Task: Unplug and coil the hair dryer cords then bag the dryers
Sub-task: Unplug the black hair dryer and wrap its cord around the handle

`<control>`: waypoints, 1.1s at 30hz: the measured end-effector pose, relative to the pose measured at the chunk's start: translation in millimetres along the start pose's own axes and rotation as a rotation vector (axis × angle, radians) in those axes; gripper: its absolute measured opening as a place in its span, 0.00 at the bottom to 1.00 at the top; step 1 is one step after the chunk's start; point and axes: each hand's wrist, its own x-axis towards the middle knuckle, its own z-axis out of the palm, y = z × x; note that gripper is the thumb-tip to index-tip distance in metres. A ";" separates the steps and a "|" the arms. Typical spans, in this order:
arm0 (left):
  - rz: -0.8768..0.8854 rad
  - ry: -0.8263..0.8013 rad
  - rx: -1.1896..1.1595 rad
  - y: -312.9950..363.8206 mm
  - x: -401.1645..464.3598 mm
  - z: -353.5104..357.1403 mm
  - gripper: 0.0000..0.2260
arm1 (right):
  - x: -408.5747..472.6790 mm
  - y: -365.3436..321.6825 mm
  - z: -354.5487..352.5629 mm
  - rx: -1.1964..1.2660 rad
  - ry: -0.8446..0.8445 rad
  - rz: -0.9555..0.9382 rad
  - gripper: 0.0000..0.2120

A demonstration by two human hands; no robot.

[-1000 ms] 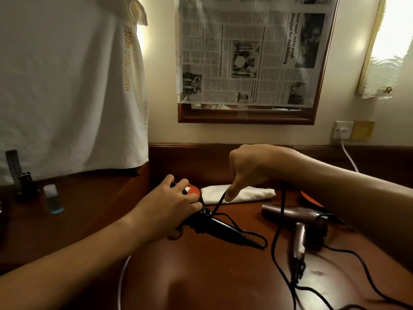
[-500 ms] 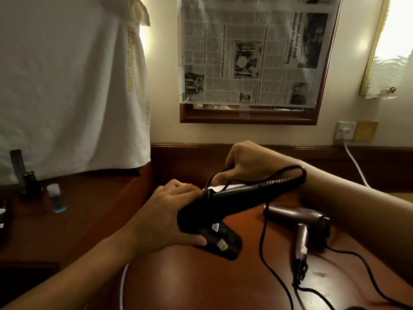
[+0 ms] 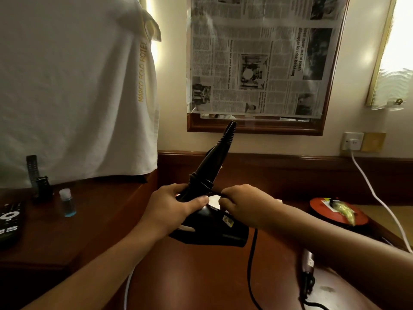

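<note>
A dark red-brown wooden desk (image 3: 212, 276) fills the lower view, set against a cream wall. A white hotel towel (image 3: 73, 86) is draped at the upper left, and a wood-framed mirror covered with newspaper (image 3: 257, 57) is hung at centre. Above the desk's middle, a black hair dryer (image 3: 210, 211) is held with its handle tilted up and to the right. The left hand (image 3: 172, 204) is closed around the dryer where handle meets body. The right hand (image 3: 243, 204) is pinched shut on the dryer's black cord (image 3: 252, 260), beside the handle; the cord is seen hanging down to the desk. A second, mauve hair dryer (image 3: 308, 265) is partly hidden under the right forearm. A red disc (image 3: 324, 211) lies at the right, a small bottle of blue liquid (image 3: 67, 203) at the left, and a white plug (image 3: 352, 143) is seated in the wall socket.
</note>
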 end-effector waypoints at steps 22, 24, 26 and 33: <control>0.032 0.156 0.777 -18.2 11.3 2.9 0.18 | -64.0 -22.0 -26.0 0.583 0.031 0.027 0.09; 0.078 0.124 0.890 -17.6 6.0 4.5 0.19 | -66.5 -26.6 -36.9 0.476 0.059 -0.019 0.10; 0.139 0.073 0.985 -13.7 1.4 7.3 0.20 | -64.2 -28.7 -46.1 0.443 0.077 -0.068 0.10; 0.489 -0.066 1.051 -2.3 -17.4 15.8 0.21 | -38.6 -9.7 -67.2 0.134 0.283 -0.129 0.08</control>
